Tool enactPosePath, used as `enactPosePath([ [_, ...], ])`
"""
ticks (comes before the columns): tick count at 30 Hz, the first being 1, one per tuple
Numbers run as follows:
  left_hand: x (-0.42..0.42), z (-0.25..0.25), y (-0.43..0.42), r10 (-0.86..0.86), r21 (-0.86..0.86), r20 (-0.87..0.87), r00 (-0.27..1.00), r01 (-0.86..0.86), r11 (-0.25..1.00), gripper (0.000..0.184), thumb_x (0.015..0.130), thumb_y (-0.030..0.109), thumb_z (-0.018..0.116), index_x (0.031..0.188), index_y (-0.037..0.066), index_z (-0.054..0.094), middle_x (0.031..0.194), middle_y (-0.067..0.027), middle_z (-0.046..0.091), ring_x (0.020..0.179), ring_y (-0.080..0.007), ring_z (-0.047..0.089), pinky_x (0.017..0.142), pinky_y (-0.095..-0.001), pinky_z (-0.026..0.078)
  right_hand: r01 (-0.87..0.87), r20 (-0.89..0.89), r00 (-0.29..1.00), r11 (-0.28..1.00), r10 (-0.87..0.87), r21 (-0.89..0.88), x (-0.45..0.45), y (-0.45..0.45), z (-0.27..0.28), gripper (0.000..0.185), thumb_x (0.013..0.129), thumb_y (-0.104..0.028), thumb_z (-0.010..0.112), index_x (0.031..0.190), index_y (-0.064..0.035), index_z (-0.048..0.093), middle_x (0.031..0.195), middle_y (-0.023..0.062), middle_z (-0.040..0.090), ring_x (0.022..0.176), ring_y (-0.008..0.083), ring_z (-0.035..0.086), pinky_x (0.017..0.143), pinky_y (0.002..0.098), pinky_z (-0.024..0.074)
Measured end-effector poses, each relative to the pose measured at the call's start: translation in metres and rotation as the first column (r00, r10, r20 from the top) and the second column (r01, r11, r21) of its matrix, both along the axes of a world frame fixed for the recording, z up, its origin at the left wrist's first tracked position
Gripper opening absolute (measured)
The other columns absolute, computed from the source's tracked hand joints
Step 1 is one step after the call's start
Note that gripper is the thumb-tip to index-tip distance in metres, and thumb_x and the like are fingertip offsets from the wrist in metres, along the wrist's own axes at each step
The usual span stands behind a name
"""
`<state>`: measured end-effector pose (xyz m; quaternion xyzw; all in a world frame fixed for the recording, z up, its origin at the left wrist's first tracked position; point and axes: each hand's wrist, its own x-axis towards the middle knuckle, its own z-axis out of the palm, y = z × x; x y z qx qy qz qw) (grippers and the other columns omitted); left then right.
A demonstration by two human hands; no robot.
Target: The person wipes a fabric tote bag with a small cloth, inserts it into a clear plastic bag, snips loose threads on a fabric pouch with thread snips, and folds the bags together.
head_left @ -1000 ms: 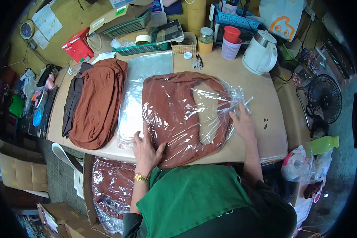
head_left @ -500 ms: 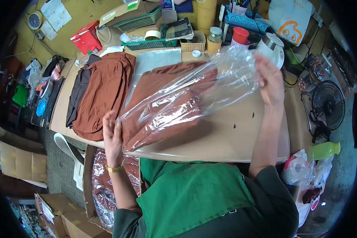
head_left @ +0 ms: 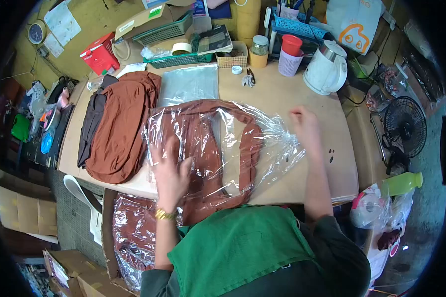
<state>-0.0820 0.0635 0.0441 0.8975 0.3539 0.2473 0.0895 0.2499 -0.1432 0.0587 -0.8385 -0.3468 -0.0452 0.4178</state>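
Observation:
A clear plastic bag [head_left: 277, 136] with a folded reddish-brown garment [head_left: 203, 148] inside lies across the table in front of me. The garment fills the bag's left and middle, while the right end is crumpled film. My left hand [head_left: 169, 173] lies on the bag's left part, palm down with fingers spread. Beside the crumpled end, my right hand [head_left: 306, 129] is raised with curled fingers; whether any film is between them is hidden.
A brown garment pile [head_left: 121, 126] with dark cloth lies at left. Flat clear bags [head_left: 189, 85] lie behind. Small snips [head_left: 250, 76], a jar [head_left: 259, 51] and a white kettle [head_left: 326, 69] stand or lie farther back. A carton [head_left: 107, 222] of bagged brown garments is below left.
The bag has come down from being held stretched in the air and now lies on the table. My left hand has flattened onto it; my right hand has moved lower and left.

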Motion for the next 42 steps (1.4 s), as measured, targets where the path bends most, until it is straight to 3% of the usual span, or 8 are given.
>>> enactPosePath([
  [5, 0.044, -0.063, -0.012, 0.063, 0.057, -0.244, 0.968, -0.05, 0.997, 0.072, 0.095, 0.053, 0.048, 0.153, 0.015, 0.028, 0.16, -0.0189, 0.016, 0.147, -0.0408, 0.012, 0.111, -0.0696, 0.007, -0.171, -0.076, 0.984, 0.749, 0.16, -0.641, 0.018, 0.048, -0.041, 0.024, 0.089, -0.018, 0.062, 0.102, 0.0019, 0.066, 0.09, 0.0215, 0.067, 0.089, 0.034, 0.067, 0.079, 0.0396, 0.0513],
  [9, 0.039, -0.066, -0.009, 0.074, 0.046, -0.247, 0.966, -0.064, 0.997, 0.072, 0.095, 0.053, 0.048, 0.153, 0.017, 0.028, 0.159, -0.0178, 0.019, 0.148, -0.0393, 0.013, 0.112, -0.069, 0.008, -0.111, -0.688, 0.708, 0.987, 0.161, 0.117, 0.028, 0.056, -0.06, 0.029, 0.093, -0.017, 0.06, 0.113, 0.0042, 0.061, 0.094, 0.0163, 0.067, 0.083, 0.0257, 0.066, 0.076, 0.035, 0.0532],
  [15, 0.04, -0.062, -0.011, 0.093, 0.039, -0.265, 0.96, -0.086, 0.996, 0.071, 0.094, 0.053, 0.048, 0.153, 0.017, 0.029, 0.159, -0.0171, 0.021, 0.148, -0.0381, 0.013, 0.112, -0.0689, 0.008, 0.489, -0.619, 0.622, 0.379, 0.48, 0.786, 0.126, 0.028, -0.119, 0.017, 0.091, -0.01, 0.067, 0.101, -0.0073, 0.055, 0.091, 0.0058, 0.061, 0.081, 0.0172, 0.062, 0.068, 0.0256, 0.0502],
  [24, 0.042, -0.06, -0.01, 0.114, 0.019, -0.262, 0.958, -0.112, 0.993, 0.073, 0.093, 0.054, 0.049, 0.153, 0.016, 0.03, 0.159, -0.0167, 0.02, 0.148, -0.0382, 0.014, 0.112, -0.0694, 0.007, -0.218, -0.61, 0.765, 0.974, 0.207, 0.057, 0.031, -0.042, -0.06, 0.053, 0.089, -0.01, 0.066, 0.136, -0.0047, 0.043, 0.091, 0.0032, 0.059, 0.073, 0.0072, 0.054, 0.061, 0.0238, 0.0462],
  [27, 0.04, -0.059, -0.008, 0.102, -0.002, -0.234, 0.967, -0.106, 0.994, 0.075, 0.091, 0.055, 0.052, 0.152, 0.015, 0.032, 0.159, -0.0187, 0.019, 0.148, -0.0407, 0.013, 0.112, -0.0692, 0.006, 0.227, -0.63, 0.775, 0.955, -0.059, 0.189, 0.072, -0.083, -0.085, 0.05, 0.092, -0.016, 0.065, 0.136, -0.0053, 0.043, 0.099, 0.006, 0.06, 0.076, 0.0078, 0.054, 0.063, 0.0254, 0.048],
  [37, 0.142, -0.02, -0.07, -0.474, -0.514, 0.294, 0.83, 0.556, 0.653, 0.062, 0.091, 0.036, 0.067, 0.137, 0.002, 0.046, 0.118, -0.0173, 0.063, 0.098, -0.0331, 0.065, 0.085, -0.0416, 0.051, -0.543, -0.386, 0.348, 0.519, 0.854, 0.66, -0.069, -0.002, 0.015, 0.066, 0.099, -0.049, 0.051, 0.139, 0.0031, 0.043, 0.128, 0.0115, 0.058, 0.117, 0.0214, 0.056, 0.101, 0.0347, 0.0425],
  [41, 0.17, 0.113, -0.043, 0.159, -0.359, 0.93, 0.332, 0.913, 0.192, 0.037, 0.1, 0.029, 0.055, 0.125, 0.002, 0.056, 0.109, -0.0138, 0.067, 0.084, -0.0173, 0.064, 0.074, -0.0339, 0.053, -0.247, -0.334, 0.688, 0.64, 0.645, 0.727, -0.036, -0.013, 0.032, 0.076, 0.098, -0.058, 0.044, 0.141, 0.004, 0.038, 0.135, 0.0141, 0.052, 0.124, 0.0233, 0.05, 0.106, 0.037, 0.0383],
  [42, 0.151, 0.148, -0.032, 0.16, -0.407, 0.913, 0.376, 0.813, 0.416, 0.035, 0.101, 0.026, 0.052, 0.127, 0.002, 0.054, 0.107, -0.0112, 0.067, 0.08, -0.0164, 0.063, 0.071, -0.0325, 0.053, -0.132, -0.451, 0.714, 0.736, 0.536, 0.664, -0.022, -0.022, 0.022, 0.077, 0.097, -0.061, 0.042, 0.144, -0.0001, 0.036, 0.139, 0.0146, 0.048, 0.127, 0.0246, 0.048, 0.104, 0.0391, 0.0395],
])
